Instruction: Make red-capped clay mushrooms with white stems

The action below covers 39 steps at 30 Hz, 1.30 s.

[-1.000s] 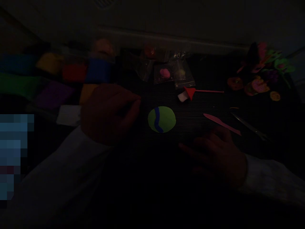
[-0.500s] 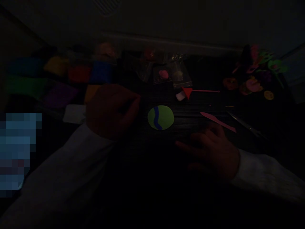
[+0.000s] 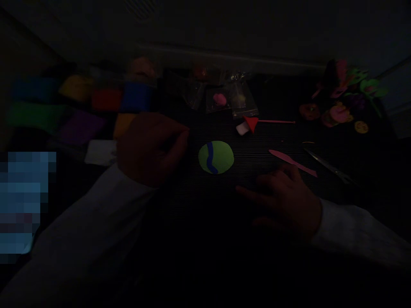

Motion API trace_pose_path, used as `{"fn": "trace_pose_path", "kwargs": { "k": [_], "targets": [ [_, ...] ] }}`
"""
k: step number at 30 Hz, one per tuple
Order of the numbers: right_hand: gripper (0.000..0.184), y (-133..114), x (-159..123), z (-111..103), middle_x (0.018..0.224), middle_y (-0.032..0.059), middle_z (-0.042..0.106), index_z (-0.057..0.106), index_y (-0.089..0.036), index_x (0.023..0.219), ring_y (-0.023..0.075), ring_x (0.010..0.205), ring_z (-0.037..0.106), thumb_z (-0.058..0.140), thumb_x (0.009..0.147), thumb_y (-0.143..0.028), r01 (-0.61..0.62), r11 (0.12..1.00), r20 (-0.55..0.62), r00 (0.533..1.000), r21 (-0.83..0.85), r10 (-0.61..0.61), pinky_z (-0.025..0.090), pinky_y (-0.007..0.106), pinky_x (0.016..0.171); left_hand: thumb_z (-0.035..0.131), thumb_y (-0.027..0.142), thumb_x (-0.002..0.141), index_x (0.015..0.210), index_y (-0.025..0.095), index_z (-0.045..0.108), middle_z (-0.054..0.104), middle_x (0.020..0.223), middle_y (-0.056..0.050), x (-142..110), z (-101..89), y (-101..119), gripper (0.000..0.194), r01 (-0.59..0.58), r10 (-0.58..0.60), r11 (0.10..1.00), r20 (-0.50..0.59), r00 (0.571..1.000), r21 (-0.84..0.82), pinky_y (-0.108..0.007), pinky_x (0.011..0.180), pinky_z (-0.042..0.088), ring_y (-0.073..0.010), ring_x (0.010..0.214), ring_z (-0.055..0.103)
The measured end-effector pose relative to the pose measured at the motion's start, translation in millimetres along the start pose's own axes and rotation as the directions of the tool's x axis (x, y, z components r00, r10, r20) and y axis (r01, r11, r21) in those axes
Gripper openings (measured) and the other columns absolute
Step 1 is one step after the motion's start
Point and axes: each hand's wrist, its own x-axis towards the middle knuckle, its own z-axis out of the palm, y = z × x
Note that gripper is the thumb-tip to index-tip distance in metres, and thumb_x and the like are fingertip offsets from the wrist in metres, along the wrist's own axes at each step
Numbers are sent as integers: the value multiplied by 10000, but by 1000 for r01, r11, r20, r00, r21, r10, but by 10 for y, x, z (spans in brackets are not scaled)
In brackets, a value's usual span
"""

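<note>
Lying between the hands, the green disc (image 3: pixel 224 157) is at three o'clock from the left hand (image 3: pixel 149 149), fingertips pinched, contents impossible to tell, and ten o'clock from the right hand (image 3: pixel 289 199), loosely open, index finger out. Both are near it. The disc's blue strip (image 3: pixel 209 158) runs roughly twelve to six. Toward twelve, one clear bag (image 3: pixel 211 107) contains a pink lump (image 3: pixel 220 99); another bag (image 3: pixel 245 112) contains a pale lump (image 3: pixel 238 101).

Left hand (image 3: pixel 152 149) curled, right hand (image 3: pixel 284 199) with index finger extended.
</note>
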Motion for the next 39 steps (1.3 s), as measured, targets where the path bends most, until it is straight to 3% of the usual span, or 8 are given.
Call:
{"fn": "trace_pose_path", "kwargs": {
  "k": [4, 8, 12, 17, 25, 29, 34, 39],
  "targets": [
    [621, 26, -6, 3, 992, 109, 549, 455, -175, 1346, 244, 867, 466, 406, 874, -575, -46, 999, -13, 999, 19, 46, 295, 483, 849, 561, 263, 823, 839, 189, 656, 730, 848, -63, -1, 6, -5, 121, 3, -3, 1000, -8, 1000, -26, -388, 742, 527, -232, 827, 670],
    [571, 66, -14, 0, 969, 109, 515, 438, -107, 1335, 232, 879, 450, 401, 908, -485, -58, 994, -78, 995, 88, 65, 320, 455, 825, 507, 325, 846, 827, 226, 646, 718, 868, -48, 4, 15, -4, 171, 100, -97, 994, 50, 994, -50, -397, 760, 514, -233, 867, 658],
    [466, 70, -15, 6, 931, 84, 500, 479, -174, 1314, 216, 840, 438, 446, 908, -400, -37, 996, -90, 995, 87, 45, 310, 444, 801, 526, 299, 832, 813, 218, 643, 717, 857, -65, 16, 6, 11, 143, 94, -92, 994, 41, 995, -49, -416, 761, 517, -253, 862, 665],
    [404, 37, -2, 22, 935, 74, 530, 537, -319, 1271, 226, 821, 440, 425, 905, -450, -5, 1000, -34, 999, 27, 6, 277, 462, 799, 504, 280, 842, 816, 255, 629, 719, 859, -33, 21, -13, 24, 130, 96, -95, 995, 45, 995, -21, -416, 765, 534, -243, 868, 674],
    [502, 14, 7, 7, 979, 86, 558, 479, -333, 1328, 238, 843, 444, 418, 879, -546, -25, 999, 34, 999, -39, 27, 269, 462, 819, 508, 287, 841, 827, 259, 629, 715, 871, -34, 9, -5, 16, 125, 103, -102, 994, 50, 993, -23, -421, 765, 528, -243, 872, 666],
    [593, 22, 6, 5, 991, 105, 547, 443, -301, 1362, 255, 850, 454, 402, 856, -608, -98, 993, 48, 994, -72, 101, 269, 471, 807, 508, 312, 847, 819, 218, 647, 707, 842, -47, 10, 7, 1, 171, 87, -85, 995, 40, 996, -40, -423, 761, 514, -238, 853, 658],
    [516, 18, 4, -9, 996, 86, 549, 467, -368, 1331, 238, 843, 451, 421, 864, -583, -53, 997, 46, 997, -58, 56, 269, 436, 792, 508, 291, 851, 837, 240, 633, 713, 866, -47, 7, 8, -7, 136, 80, -77, 996, 52, 996, -47, -398, 757, 516, -228, 862, 663],
    [605, 14, 1, -14, 1020, 111, 551, 442, -289, 1366, 251, 857, 444, 406, 855, -610, -106, 990, 52, 993, -89, 111, 276, 434, 791, 519, 297, 848, 843, 228, 639, 709, 875, -41, 5, 0, 1, 138, 81, -78, 996, 60, 995, -43, -410, 772, 517, -235, 871, 660]
  ]
}}
